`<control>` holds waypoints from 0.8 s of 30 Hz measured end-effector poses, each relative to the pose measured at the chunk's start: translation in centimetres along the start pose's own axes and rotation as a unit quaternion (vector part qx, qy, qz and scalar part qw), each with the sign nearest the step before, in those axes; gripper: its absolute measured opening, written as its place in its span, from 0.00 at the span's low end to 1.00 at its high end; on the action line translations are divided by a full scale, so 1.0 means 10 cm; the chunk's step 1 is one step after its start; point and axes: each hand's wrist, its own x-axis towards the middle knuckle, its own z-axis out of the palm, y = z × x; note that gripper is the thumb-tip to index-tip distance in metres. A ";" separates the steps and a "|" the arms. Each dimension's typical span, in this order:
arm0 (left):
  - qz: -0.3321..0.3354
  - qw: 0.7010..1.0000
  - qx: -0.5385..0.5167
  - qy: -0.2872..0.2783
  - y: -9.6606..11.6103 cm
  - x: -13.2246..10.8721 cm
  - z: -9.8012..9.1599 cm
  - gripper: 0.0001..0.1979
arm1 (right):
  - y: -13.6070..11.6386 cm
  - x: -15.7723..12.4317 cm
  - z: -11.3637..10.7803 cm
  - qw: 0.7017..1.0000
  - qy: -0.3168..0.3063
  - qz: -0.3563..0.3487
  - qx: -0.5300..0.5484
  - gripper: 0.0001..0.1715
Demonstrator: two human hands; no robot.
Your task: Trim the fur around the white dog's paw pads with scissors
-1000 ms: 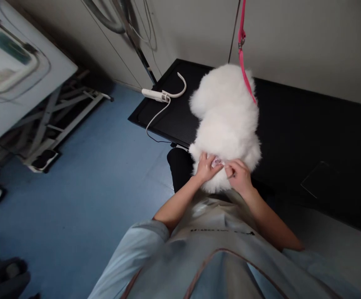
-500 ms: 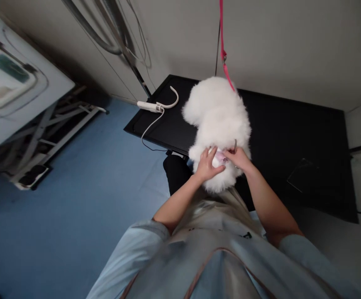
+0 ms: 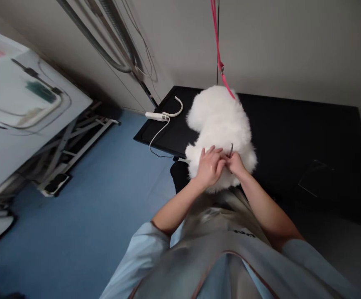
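A fluffy white dog [image 3: 220,120] is on the black grooming table [image 3: 295,137], close against my front. My left hand [image 3: 210,166] lies on the fur of its near end, with fingers partly spread and bent, and the thumb beside my other hand. Closed and touching the left fingertips, my right hand [image 3: 235,164] grips a slim metal tool [image 3: 231,148]. Only a curved, dark end of it sticks up past the fingers; its kind is hidden. My hands cover the spot between them.
A pink leash [image 3: 219,54] runs down to the dog's far end. On the table's left corner lies a white corded device with a curved arm [image 3: 157,116]. A grey hose [image 3: 98,50] hangs by the wall. At left, a white tub [image 3: 74,97] stands on a metal frame.
My left hand has moved right, against my right hand, and now hides the pinkish patch that showed between them. The tool's end stands more upright. The whole view has shifted slightly.
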 end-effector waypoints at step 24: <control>-0.122 0.991 -0.057 -0.014 -0.17 -0.09 0.74 0.24 | 0.02 -1.30 -0.60 0.980 -0.175 0.094 -0.010 0.38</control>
